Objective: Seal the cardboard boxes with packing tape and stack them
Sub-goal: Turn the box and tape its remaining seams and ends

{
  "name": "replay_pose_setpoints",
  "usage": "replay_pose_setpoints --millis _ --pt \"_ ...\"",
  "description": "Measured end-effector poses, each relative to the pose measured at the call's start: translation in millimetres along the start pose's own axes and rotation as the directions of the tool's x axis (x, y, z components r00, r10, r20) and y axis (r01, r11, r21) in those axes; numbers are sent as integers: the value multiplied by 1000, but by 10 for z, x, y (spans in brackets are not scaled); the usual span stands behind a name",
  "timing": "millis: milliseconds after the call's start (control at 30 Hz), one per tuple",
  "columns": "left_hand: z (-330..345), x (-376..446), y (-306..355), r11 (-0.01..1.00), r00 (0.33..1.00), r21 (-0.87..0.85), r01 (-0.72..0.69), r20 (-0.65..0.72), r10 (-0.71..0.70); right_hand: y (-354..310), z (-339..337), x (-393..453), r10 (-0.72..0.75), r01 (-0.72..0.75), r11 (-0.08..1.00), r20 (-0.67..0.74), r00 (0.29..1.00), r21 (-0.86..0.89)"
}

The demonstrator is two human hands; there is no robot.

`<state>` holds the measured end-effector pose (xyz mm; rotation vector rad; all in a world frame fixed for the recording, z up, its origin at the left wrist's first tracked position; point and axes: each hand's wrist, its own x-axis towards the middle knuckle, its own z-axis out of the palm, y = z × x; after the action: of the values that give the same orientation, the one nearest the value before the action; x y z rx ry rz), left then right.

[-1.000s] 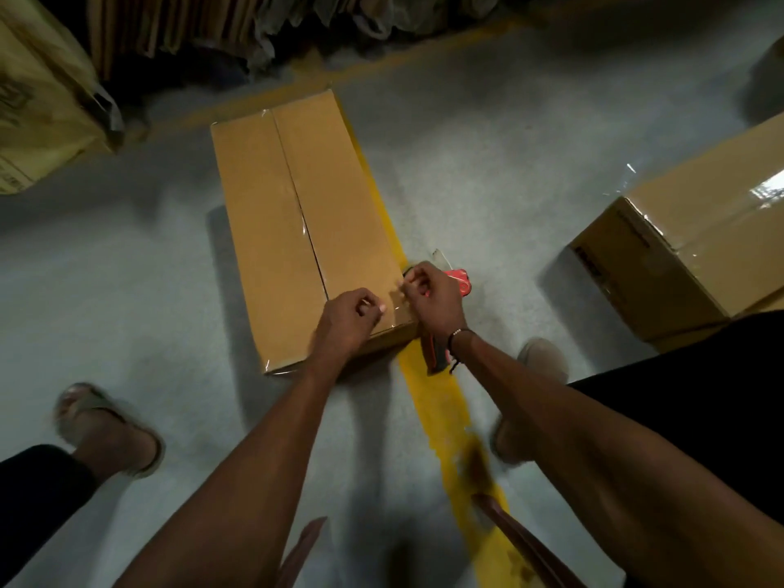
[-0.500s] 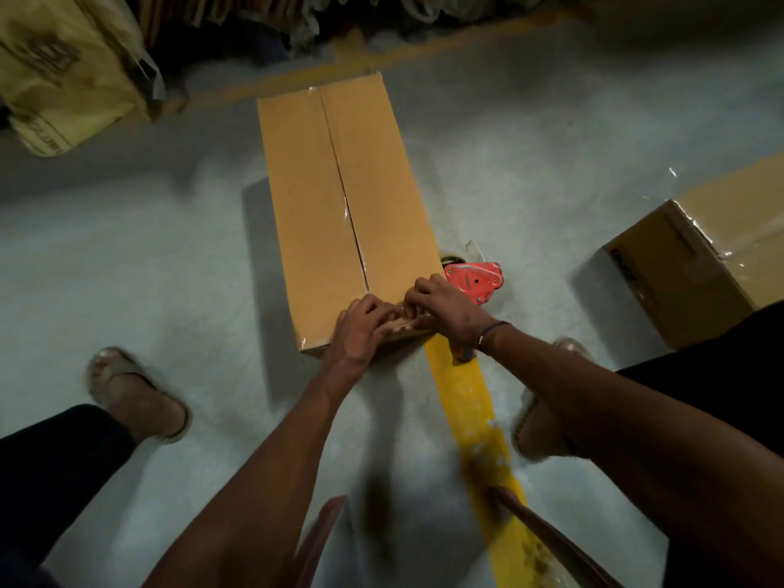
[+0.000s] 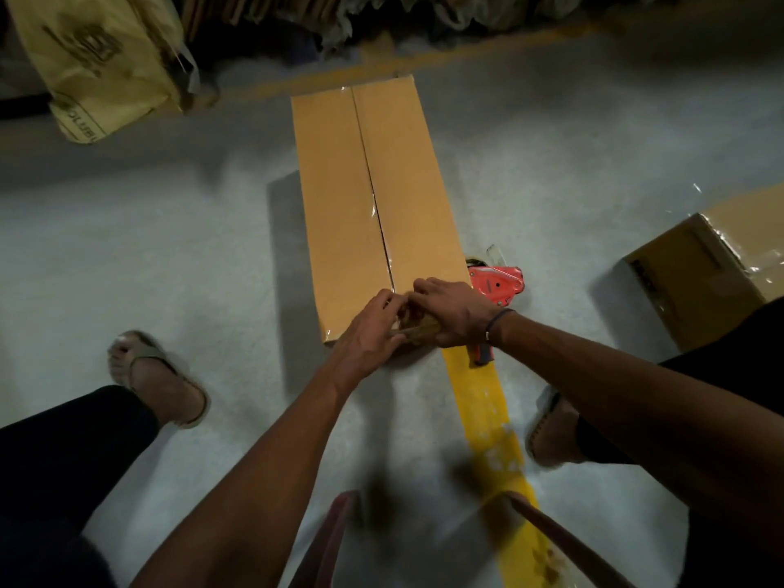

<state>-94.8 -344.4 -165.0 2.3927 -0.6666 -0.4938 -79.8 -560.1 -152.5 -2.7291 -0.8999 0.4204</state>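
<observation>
At the far left a yellow printed sack leans near the back of the grey floor, well apart from the work, and a sandalled foot is planted on the floor nearer the camera. In the middle lies the long cardboard box, flat on the floor with its near end toward the person; its centre seam shows a dark open gap toward the near end and a glint of tape around the middle, so the seal looks unfinished here. The left hand sits on the box's near edge with fingers curled, seemingly pinching or pressing a tape end, though the blur hides exactly what it holds. Touching it, the right hand bends its fingers onto the same spot at the seam's end. The likely trouble is the tape: with both hands crowded on one small patch, the strip could fold onto itself, wrinkle, or land off the seam and leave the gap open. Pressing hard on the near edge could also push the flaps inward. Just beside the right hand the red tape dispenser lies on the floor against the box's corner, where a wrist could knock it away. It sits at the head of a yellow floor line. At the far right a second taped box waits, well apart.
</observation>
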Motion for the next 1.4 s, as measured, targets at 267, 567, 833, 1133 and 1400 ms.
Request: replay_pose_setpoints --millis 267,567,833,1133,1400 --pt "-418 -217 -400 931 1000 365 -9 26 0 -179 -41 234 69 -59 996 162 984 -62" --pt "-601 -501 -615 966 994 240 95 32 -106 -242 -80 453 178 -148 982 337 924 -114" --pt "-574 -620 -744 992 994 61 108 7 -109 -237 -37 463 202 -185 979 326 924 -83" --pt "-209 -773 -588 906 873 -235 352 -267 -408 -257 -19 476 230 -209 973 338 913 -98" --pt "-185 -837 -618 898 885 -267 351 -219 -411 -262 -5 473 240 -220 971 328 914 -96"
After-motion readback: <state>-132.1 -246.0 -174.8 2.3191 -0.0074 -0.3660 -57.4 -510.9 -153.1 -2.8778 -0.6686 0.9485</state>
